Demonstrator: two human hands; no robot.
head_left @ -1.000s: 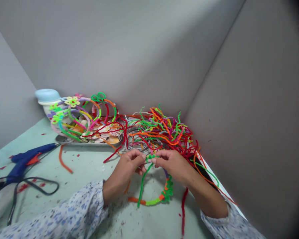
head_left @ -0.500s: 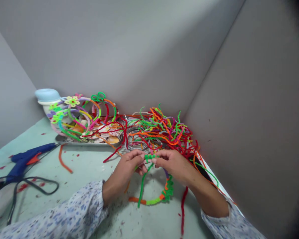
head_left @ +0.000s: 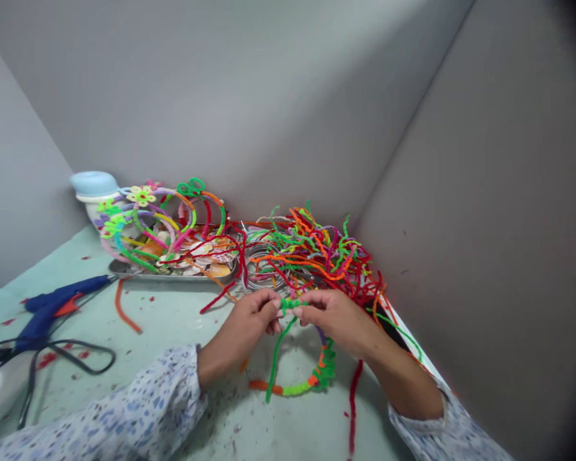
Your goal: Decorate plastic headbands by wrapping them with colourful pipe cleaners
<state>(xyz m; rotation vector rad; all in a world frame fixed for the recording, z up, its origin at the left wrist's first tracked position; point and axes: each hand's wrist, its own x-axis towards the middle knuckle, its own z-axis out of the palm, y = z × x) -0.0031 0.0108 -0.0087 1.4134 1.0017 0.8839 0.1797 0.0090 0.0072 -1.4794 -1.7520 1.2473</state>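
Note:
Between my two hands is a green pipe cleaner point(head_left: 275, 365), its upper part bent into small curls and its straight tail hanging down to the table. My left hand point(head_left: 255, 315) pinches the curled part from the left. From the right, my right hand point(head_left: 327, 314) grips the same curls with thumb and forefinger. Just beneath the hands lies a headband point(head_left: 296, 388) wrapped in orange, yellow-green and purple, with green ruffles along its right side. My hands hide its upper part.
At the left lies a blue glue gun point(head_left: 43, 314) with a black cord. Behind it, a metal tray point(head_left: 201, 279) holds shells and decorated headbands by a white bottle point(head_left: 96, 186). Tangled pipe cleaners point(head_left: 326, 250) and wire coils point(head_left: 262, 269) sit behind my hands. A red strand point(head_left: 352, 410) lies right.
The fingers of my left hand have curled in a little closer beneath the green pipe cleaner. Both hands otherwise keep their hold, and the view has shifted very slightly.

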